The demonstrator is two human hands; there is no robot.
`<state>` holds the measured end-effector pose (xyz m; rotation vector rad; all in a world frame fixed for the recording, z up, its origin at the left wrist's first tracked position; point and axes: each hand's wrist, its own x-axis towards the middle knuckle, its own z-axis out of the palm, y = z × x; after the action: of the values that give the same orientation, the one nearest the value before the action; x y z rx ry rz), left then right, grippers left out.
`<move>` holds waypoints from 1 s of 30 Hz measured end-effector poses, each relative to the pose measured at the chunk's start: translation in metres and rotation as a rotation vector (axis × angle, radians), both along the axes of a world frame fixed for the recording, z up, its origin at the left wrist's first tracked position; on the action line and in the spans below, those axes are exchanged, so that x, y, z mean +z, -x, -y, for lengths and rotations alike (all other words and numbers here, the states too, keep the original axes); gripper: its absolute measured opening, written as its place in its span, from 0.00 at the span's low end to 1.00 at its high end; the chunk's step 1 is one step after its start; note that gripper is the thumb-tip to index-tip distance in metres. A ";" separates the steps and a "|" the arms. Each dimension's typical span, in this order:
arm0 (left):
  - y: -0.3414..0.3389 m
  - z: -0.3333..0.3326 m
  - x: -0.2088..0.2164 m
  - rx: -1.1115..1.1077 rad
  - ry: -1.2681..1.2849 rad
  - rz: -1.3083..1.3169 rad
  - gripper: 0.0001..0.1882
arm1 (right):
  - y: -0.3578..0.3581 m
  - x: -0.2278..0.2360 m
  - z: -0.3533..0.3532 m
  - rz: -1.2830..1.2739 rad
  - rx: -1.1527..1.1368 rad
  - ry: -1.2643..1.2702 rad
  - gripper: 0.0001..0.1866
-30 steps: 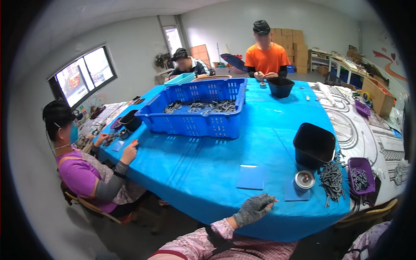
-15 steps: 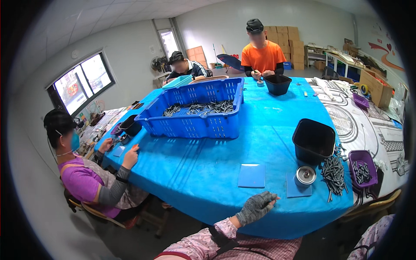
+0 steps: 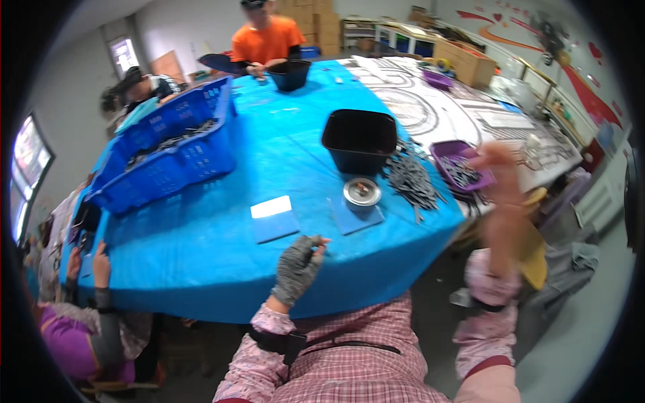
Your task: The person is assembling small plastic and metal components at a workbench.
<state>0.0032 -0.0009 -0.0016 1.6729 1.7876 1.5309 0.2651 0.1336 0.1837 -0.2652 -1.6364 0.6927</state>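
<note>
My left hand (image 3: 299,269), in a grey fingerless glove, hovers at the table's near edge with its fingers drawn together; whatever they may hold is too small to make out. Motion blurs my right hand (image 3: 500,195), raised beside the purple basket (image 3: 457,149) of small grey pieces, so its fingers cannot be read. Ahead of the left hand lie a blue square pad (image 3: 277,230) and a second pad (image 3: 368,224) bearing a round metal tin (image 3: 361,193). Loose grey strip-like pieces (image 3: 411,180) are heaped between tin and basket.
A black bin (image 3: 358,144) stands behind the tin. Toward the left sits a large blue crate (image 3: 195,158) of grey pieces. Co-workers sit around the blue-covered table (image 3: 201,248), one in an orange shirt (image 3: 269,41) beside another black bin (image 3: 290,75).
The view has swung right and down. My right hand has come into view near the purple basket. The left hand stays near the table edge, its fingers bent.
</note>
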 end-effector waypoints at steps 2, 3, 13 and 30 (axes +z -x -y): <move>-0.001 -0.010 0.000 -0.043 0.002 -0.024 0.09 | 0.016 -0.059 -0.018 0.430 -0.235 -0.042 0.10; -0.004 -0.013 0.002 -0.072 0.002 -0.015 0.09 | 0.018 -0.095 -0.028 0.512 -0.311 -0.077 0.09; -0.009 -0.008 -0.004 -0.040 -0.046 0.135 0.09 | -0.008 -0.196 -0.055 0.581 -0.605 0.114 0.07; -0.014 -0.011 0.014 -0.031 0.028 0.603 0.15 | 0.036 -0.146 0.006 0.360 -0.120 0.307 0.08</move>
<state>0.0177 0.0098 0.0121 1.0518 1.4380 1.7419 0.2292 0.1274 0.0373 -0.7394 -1.8305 0.8382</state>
